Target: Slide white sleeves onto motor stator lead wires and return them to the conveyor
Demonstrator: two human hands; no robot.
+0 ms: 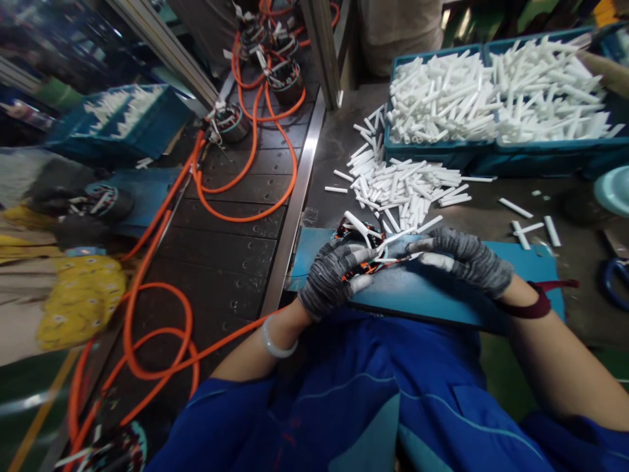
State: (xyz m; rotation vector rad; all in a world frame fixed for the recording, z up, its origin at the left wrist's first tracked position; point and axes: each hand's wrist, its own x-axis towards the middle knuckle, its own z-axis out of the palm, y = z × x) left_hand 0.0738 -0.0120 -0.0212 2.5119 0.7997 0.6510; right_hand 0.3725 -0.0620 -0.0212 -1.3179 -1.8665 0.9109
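Note:
My left hand (337, 270), in a grey knit glove with white fingertips, is wrapped round a wound motor stator (348, 231) with red and black wires and white sleeves. Much of the stator is hidden behind that hand. To its right, my right hand (464, 259), gloved alike, is closed with thumb and fingers pinched on the ends of thin wires (393, 261) that run out from the stator. White sleeve tubes (400, 237) stick out between the two hands. Below them lies a blue mat (393, 288) on the bench.
Loose white tubes (410, 187) lie heaped beyond the mat, before blue bins (437, 152) full of them. Scissors (616, 275) lie far right. On the left, a conveyor (230, 255) carries stators (285, 82) and orange cables (246, 218); a co-worker's gloved hand (81, 229) is across it.

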